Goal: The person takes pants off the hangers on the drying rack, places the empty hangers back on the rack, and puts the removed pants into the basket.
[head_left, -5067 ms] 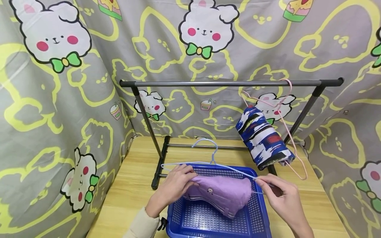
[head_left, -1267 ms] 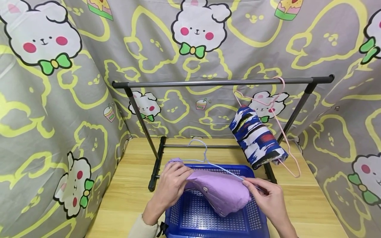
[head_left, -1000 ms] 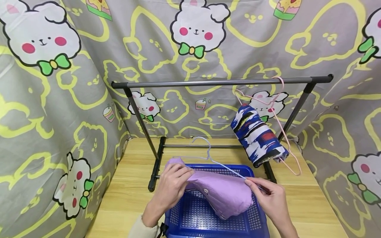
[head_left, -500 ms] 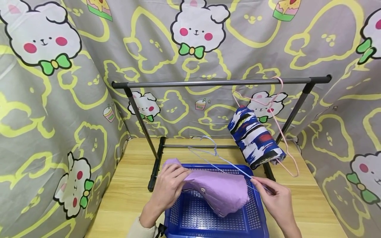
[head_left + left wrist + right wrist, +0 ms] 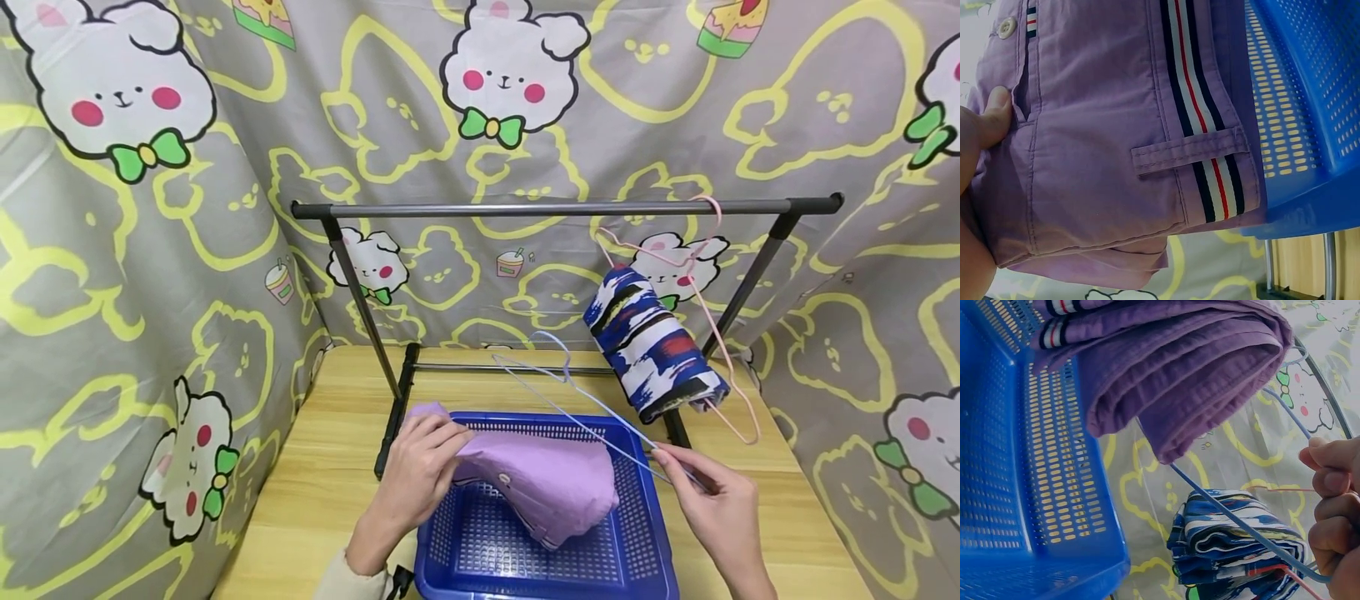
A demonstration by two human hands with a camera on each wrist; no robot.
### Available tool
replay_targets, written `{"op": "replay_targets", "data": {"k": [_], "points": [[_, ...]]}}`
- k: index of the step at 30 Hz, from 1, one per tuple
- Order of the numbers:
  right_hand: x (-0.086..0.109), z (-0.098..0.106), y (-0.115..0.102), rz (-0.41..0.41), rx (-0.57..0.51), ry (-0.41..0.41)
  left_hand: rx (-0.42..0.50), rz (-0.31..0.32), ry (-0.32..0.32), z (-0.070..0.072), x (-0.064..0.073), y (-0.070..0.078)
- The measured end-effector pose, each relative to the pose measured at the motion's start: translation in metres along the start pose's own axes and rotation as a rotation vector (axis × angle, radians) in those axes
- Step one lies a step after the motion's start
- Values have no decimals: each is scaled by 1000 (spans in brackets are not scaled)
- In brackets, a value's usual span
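Observation:
Folded purple trousers hang over the blue basket, gripped at their left end by my left hand. Up close in the left wrist view the trousers show a button, a belt loop and a striped waistband, the thumb pressed on the cloth. To the right, my right hand pinches a light blue hanger by one corner. Its hook and far corner point up and left, behind the trousers. Seen from the right wrist, the hanger's lower bar runs behind the folded legs.
A blue perforated basket stands on the wooden table. Behind it, a dark metal rack carries a pink hanger with a folded blue, white and black patterned garment. A printed curtain encloses the back and sides.
My right hand has drawn the blue hanger rightward and tilted it; its left corner, earlier by the left hand, now stands apart behind the trousers. The left hand keeps its grip, the trousers shifting slightly left.

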State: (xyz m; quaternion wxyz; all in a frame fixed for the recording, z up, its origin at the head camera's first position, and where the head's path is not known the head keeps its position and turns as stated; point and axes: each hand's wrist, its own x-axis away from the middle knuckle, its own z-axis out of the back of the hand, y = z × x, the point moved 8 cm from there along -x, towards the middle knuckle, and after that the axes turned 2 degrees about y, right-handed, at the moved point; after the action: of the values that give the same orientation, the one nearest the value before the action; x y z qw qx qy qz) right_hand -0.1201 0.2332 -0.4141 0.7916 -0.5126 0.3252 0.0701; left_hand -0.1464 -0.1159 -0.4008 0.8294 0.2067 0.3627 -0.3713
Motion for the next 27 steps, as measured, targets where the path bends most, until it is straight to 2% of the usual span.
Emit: {"op": "replay_targets", "data": {"k": [5, 14, 22, 27], "points": [[-2, 6, -1, -16, 16, 26, -1, 3, -4, -3, 2, 0], [-8, 12, -6, -35, -19, 70, 8, 32, -18, -6, 3, -2], [-18, 19, -18, 69, -169, 161, 33, 26, -6, -8, 2, -1], [-26, 21, -24, 73, -173, 175, 21, 14, -5, -10, 1, 0]]}}
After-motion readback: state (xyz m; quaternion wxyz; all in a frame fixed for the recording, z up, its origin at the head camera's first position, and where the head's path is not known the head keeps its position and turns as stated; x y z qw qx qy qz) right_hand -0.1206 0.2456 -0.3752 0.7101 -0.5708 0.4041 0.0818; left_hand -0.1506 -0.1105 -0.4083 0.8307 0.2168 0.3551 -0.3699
